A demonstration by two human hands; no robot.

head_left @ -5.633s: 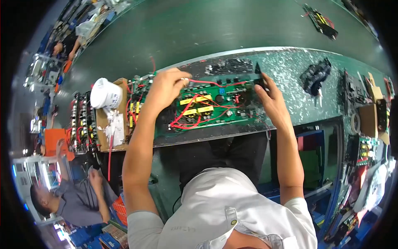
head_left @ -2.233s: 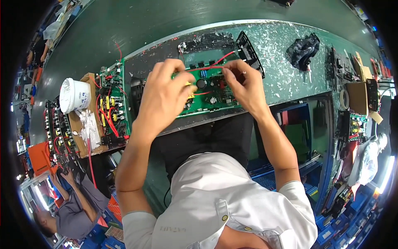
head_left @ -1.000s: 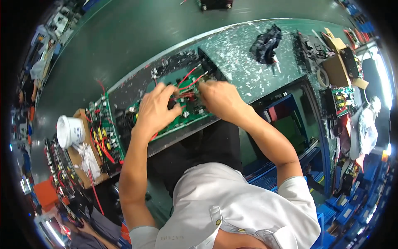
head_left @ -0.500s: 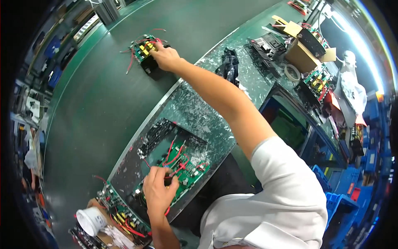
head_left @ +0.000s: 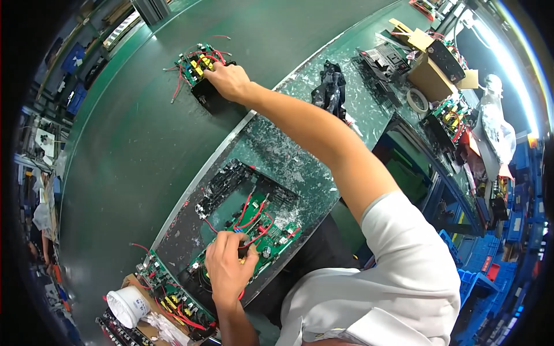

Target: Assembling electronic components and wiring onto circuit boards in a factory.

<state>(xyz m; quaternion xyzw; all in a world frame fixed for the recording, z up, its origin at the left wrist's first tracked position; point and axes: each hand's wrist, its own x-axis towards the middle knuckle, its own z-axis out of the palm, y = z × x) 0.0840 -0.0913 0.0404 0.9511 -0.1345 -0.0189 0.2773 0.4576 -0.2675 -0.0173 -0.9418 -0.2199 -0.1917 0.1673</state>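
Note:
My right arm stretches out over a grey-green belt surface. There my right hand (head_left: 229, 81) is closed on the near edge of a circuit board unit (head_left: 199, 62) with yellow parts, red wires and a black metal base. Closer to my body, my left hand (head_left: 229, 259) has its fingers curled at a green circuit board (head_left: 267, 249) with red wires. Its fingertips are partly hidden, but they appear to grip the board's edge or a part on it. This board lies by a black slotted casing (head_left: 277, 190) on the scuffed workbench (head_left: 288, 144).
More circuit boards (head_left: 173, 294) and a white tub (head_left: 127, 307) stand at the lower left. A crumpled black item (head_left: 330, 89) rests on the bench. Farther right are a black vented panel (head_left: 384, 60), a tape roll (head_left: 417, 100), a cardboard box (head_left: 430, 78) and blue crates (head_left: 482, 265).
The unit under my right hand has tilted or shifted slightly, and my right fingers now sit lower on its edge. My left hand stays at the green board. The whole view has shifted a little.

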